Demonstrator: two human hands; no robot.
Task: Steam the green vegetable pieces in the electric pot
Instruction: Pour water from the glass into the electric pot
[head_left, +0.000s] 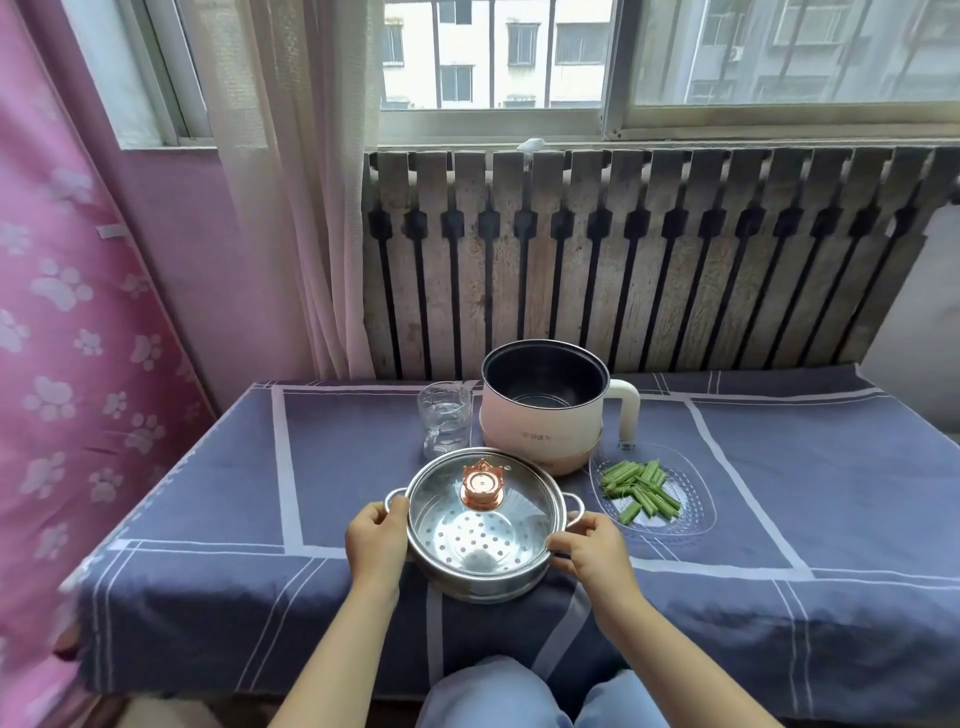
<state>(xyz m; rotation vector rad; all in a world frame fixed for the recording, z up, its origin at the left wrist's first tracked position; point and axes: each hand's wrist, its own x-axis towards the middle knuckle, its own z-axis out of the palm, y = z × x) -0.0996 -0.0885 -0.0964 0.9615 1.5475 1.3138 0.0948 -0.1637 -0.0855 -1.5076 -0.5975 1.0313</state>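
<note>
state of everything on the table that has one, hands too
steamer: lid on, empty, near table edge
lid: shut on steamer
pot: open, no lid
cup: upright
vegetables: uncooked, on plate
left hand: grips steamer's side
right hand: grips steamer's side

Home room, lived-in, not a proper kitchen. Bench covered with blue checked cloth stands just in front of an old slatted radiator cover. Above the cover, a window facing apartment blocks; left of it a sheer curtain and pink paw-print fabric.
</note>
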